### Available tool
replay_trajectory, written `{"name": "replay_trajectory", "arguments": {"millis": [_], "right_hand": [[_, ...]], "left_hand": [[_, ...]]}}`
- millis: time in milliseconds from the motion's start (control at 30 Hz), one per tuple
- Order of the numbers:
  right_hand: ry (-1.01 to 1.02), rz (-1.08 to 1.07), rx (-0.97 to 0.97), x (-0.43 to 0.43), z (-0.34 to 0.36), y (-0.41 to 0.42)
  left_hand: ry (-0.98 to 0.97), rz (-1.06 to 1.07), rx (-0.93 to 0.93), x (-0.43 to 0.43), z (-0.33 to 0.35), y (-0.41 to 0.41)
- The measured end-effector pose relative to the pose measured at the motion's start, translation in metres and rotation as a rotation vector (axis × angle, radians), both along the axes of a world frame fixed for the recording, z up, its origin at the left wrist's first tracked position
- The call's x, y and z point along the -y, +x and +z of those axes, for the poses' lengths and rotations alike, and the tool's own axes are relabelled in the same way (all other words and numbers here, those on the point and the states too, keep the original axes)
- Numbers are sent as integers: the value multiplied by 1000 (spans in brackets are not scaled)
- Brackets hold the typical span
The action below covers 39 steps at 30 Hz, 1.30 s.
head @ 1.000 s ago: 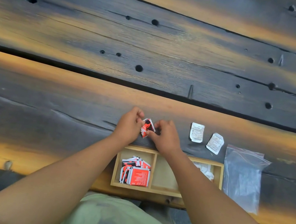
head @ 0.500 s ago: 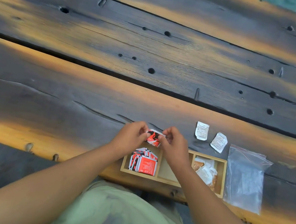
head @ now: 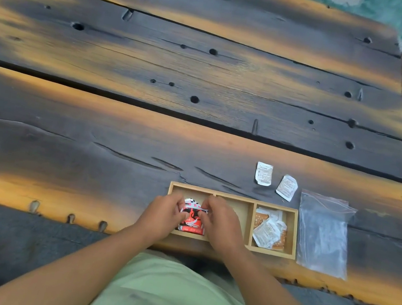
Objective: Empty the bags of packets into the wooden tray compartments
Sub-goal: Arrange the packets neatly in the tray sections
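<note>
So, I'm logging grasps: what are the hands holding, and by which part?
The left hand and right hand pinch a red-and-white printed packet by its side edges.

Likely a home: rustic plank table [head: 206,74], patterned rug [head: 395,16].

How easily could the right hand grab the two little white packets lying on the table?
Probably easily. The white packets lie bare on the table beyond the tray, nothing covering them. But the right hand is holding red packets at the left compartment, so it must let go first.
</note>
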State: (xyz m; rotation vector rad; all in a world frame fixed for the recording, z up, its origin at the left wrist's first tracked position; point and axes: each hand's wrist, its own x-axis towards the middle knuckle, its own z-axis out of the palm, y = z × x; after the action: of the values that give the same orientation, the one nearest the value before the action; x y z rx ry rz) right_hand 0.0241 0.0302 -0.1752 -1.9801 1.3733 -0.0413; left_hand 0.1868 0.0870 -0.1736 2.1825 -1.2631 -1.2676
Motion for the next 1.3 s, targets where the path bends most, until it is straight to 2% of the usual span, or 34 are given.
{"name": "replay_trajectory", "arguments": {"millis": [167,567,1033,1300], "right_hand": [[20,-24,-65,-7,-7,-7],[180,-122,6,-7,-13,-17],[251,-203,-41,-8,-14,-15],[259,-245,-92,-7,-8,-12]], "left_hand": [[12,-34,22,-3,2,-8],[34,-217,194,1,2,-12],[13,-283,251,6,-2,-10],[17,-412,224,11,-8,-1]]}}
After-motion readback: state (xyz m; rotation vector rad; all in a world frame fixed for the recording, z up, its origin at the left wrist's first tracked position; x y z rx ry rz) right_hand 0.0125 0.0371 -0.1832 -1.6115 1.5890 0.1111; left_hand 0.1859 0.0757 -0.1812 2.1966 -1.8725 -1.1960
